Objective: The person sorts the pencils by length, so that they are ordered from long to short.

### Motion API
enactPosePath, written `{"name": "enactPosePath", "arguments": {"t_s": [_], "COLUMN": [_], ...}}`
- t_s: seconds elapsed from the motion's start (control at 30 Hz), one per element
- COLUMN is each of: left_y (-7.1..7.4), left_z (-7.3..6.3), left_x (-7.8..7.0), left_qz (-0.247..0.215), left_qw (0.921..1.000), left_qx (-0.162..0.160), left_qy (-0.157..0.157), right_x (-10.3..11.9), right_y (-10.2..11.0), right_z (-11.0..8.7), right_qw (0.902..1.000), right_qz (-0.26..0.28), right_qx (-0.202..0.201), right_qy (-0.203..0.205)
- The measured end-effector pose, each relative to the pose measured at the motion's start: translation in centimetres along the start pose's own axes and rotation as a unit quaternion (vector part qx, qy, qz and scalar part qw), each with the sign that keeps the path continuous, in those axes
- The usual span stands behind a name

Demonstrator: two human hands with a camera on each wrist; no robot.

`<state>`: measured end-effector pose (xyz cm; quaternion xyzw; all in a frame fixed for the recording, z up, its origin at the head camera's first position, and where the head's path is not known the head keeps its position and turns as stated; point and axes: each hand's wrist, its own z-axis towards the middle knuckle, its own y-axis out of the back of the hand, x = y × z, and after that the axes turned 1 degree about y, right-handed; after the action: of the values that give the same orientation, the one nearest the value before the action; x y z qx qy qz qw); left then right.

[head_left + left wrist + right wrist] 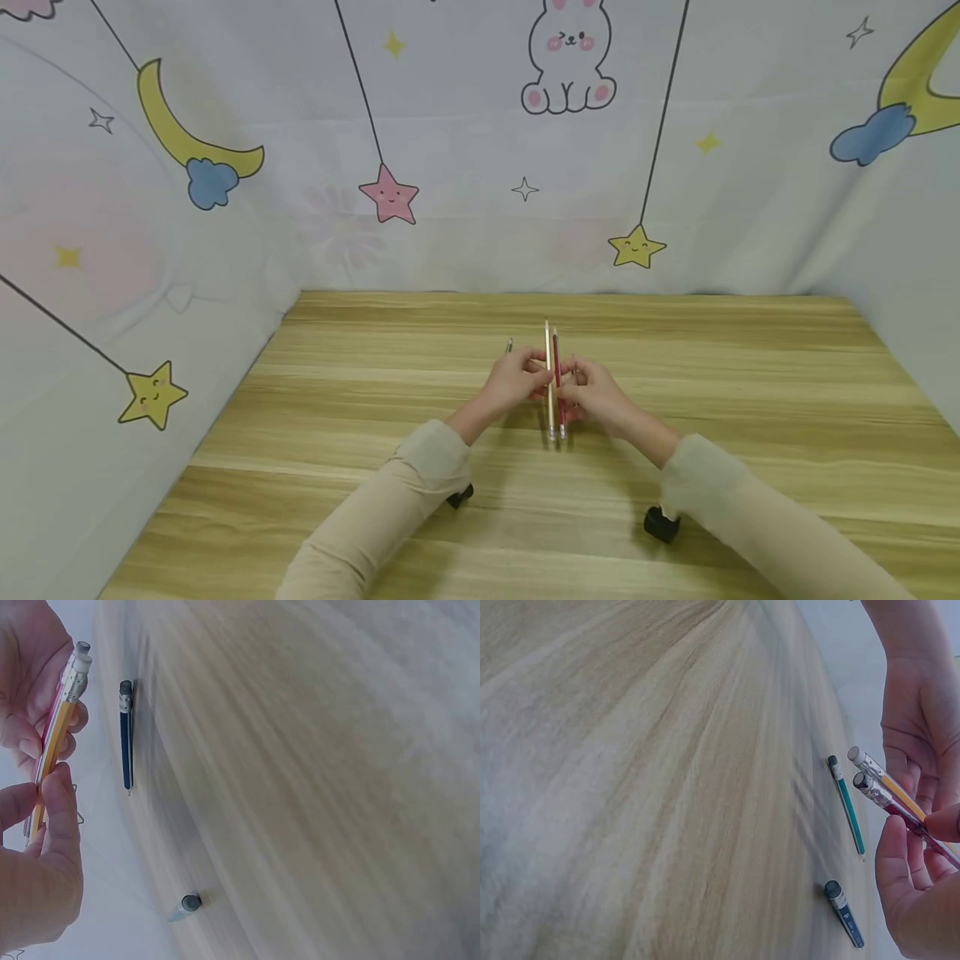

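- A person's left hand [517,379] pinches a yellow pencil [56,742] between thumb and fingers, above the tabletop.
- The right hand [596,393] pinches a red pencil [897,808] close beside it.
- Both raised pencils run nearly parallel, long axes lengthwise from the person, tips toward the backdrop and eraser ends toward the wearer.
- Below, a teal pencil [848,816] lies on the left hand's side and a dark blue pencil [125,750] on the right's, tips also pointing away.
- Around them spreads a wood-grain table [750,400], ending at a white backdrop [465,100] printed with stars, moons and a rabbit.
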<state>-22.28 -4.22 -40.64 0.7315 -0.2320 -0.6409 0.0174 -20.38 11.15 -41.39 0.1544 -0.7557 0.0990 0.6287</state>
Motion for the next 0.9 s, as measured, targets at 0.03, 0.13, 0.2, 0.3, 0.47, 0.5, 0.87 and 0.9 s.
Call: {"name": "enactPosePath", "arguments": {"t_s": [0.03, 0.13, 0.2, 0.3, 0.47, 0.5, 0.87, 0.9], "left_y": [0.0, -0.1, -0.2, -0.2, -0.3, -0.3, -0.8, -0.9], "left_z": [0.0, 0.0, 0.0, 0.0, -0.1, -0.2, -0.8, -0.8], "left_x": [0.0, 0.1, 0.0, 0.0, -0.2, -0.2, -1.3, -1.4], "left_qz": [-0.001, -0.003, -0.006, -0.009, -0.004, -0.002, -0.017, -0.017], "left_qw": [1.0000, 1.0000, 1.0000, 0.9999, 0.9999, 0.9999, 0.9997, 0.9997], "left_qx": [0.001, 0.003, 0.005, 0.007, 0.007, 0.007, 0.016, 0.018], "left_qy": [0.000, -0.002, -0.006, -0.010, -0.008, -0.006, 0.006, 0.006], "right_x": [0.0, 0.0, 0.0, 0.0, 0.1, 0.1, -0.3, -0.4], "right_y": [0.0, 0.1, 0.1, 0.1, 0.1, 0.1, 1.3, 1.5], "right_z": [0.0, -0.1, -0.2, -0.2, -0.3, -0.4, -1.2, -1.3], "right_qw": [1.0000, 1.0000, 1.0000, 1.0000, 0.9999, 0.9999, 0.9999, 0.9999], "right_qz": [0.001, 0.003, 0.005, 0.006, 0.007, 0.005, -0.010, -0.009], "right_qx": [0.000, 0.001, 0.001, 0.005, 0.005, 0.005, 0.003, 0.003], "right_qy": [0.000, 0.002, 0.004, 0.006, 0.006, 0.007, 0.003, 0.003]}}
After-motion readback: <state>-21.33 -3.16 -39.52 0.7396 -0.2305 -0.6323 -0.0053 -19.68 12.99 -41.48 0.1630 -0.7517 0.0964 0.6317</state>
